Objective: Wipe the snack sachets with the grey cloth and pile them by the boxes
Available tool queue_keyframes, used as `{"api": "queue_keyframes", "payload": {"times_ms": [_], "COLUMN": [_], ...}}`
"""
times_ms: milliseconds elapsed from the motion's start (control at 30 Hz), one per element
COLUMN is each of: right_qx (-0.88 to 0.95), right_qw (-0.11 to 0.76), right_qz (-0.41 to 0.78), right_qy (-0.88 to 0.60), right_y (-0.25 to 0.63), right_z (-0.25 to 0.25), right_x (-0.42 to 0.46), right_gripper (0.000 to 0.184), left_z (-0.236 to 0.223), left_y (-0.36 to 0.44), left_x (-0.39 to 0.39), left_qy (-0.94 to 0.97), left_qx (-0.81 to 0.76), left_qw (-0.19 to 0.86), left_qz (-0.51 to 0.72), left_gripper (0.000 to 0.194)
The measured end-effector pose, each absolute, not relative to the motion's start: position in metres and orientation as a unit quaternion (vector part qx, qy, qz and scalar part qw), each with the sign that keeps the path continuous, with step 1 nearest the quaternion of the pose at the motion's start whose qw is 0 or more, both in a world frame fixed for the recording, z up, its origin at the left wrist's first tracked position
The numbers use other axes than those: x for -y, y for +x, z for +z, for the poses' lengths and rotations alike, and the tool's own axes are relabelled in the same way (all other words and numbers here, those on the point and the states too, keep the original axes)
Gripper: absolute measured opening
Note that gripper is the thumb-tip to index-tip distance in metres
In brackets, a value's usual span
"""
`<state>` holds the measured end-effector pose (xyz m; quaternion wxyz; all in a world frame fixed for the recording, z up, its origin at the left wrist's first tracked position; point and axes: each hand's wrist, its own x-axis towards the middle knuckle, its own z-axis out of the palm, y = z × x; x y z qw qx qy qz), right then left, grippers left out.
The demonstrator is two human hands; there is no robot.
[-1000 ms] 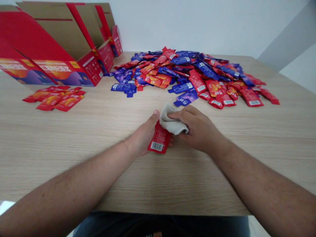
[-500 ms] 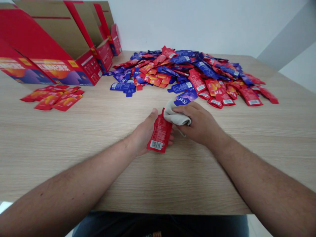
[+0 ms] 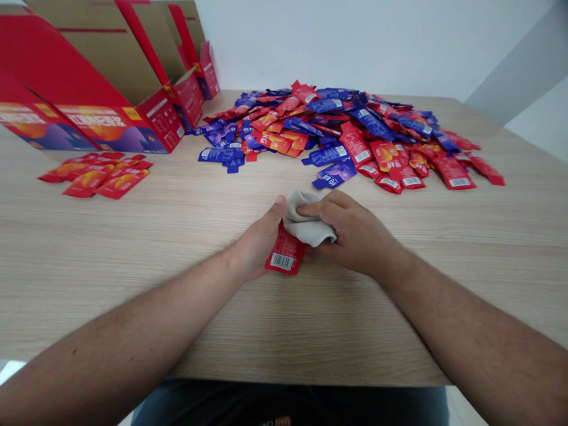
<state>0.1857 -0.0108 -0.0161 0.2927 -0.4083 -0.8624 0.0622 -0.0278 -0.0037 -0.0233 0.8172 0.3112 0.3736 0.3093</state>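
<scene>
My left hand (image 3: 261, 242) grips a red sachet (image 3: 286, 251) above the table, its barcode end toward me and its printed back facing up. The thumb lies along the sachet's left edge, and the other fingers are mostly hidden beneath it. A pale grey cloth (image 3: 306, 220) is bunched in my right hand (image 3: 352, 231), whose index finger presses it onto the upper part of the sachet. The cloth covers the sachet's far end. Just beyond the cloth lies a blue sachet (image 3: 334, 175) at the near edge of a big heap.
A wide heap of red and blue sachets (image 3: 326, 121) spreads across the back of the wooden table (image 3: 186, 248). On the left, several red sachets (image 3: 100, 176) lie in overlapping rows. Behind them stand open red cardboard boxes (image 3: 110, 127) with tall back panels.
The cloth in my right hand slid up and away toward the sachet's far end, then came back down over its upper half. My left hand has kept the sachet in nearly the same place.
</scene>
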Motion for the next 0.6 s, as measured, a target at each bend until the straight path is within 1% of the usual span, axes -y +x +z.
{"api": "queue_keyframes", "payload": {"times_ms": [167, 300, 467, 600], "right_qx": [0.847, 0.859, 0.847, 0.861], "right_qw": [0.308, 0.291, 0.306, 0.288], "right_qz": [0.049, 0.064, 0.047, 0.060], "right_qy": [-0.431, -0.416, -0.431, -0.414], "right_y": [0.1879, 0.1867, 0.1860, 0.1828], "right_z": [-0.0167, -0.0168, -0.0167, -0.0164], "right_x": [0.0084, 0.0102, 0.0105, 0.0130], "right_gripper": [0.042, 0.043, 0.041, 0.044], "left_z": [-0.0222, -0.0266, -0.0245, -0.0235], "left_y": [-0.0293, -0.0307, -0.0294, -0.0277], "left_x": [0.0041, 0.0032, 0.0038, 0.0041], "left_qy": [0.316, 0.320, 0.317, 0.312], "left_qx": [-0.375, -0.352, -0.357, -0.364], "left_qw": [0.818, 0.824, 0.824, 0.818], "left_qz": [0.301, 0.308, 0.304, 0.317], "left_gripper": [0.077, 0.073, 0.074, 0.070]}}
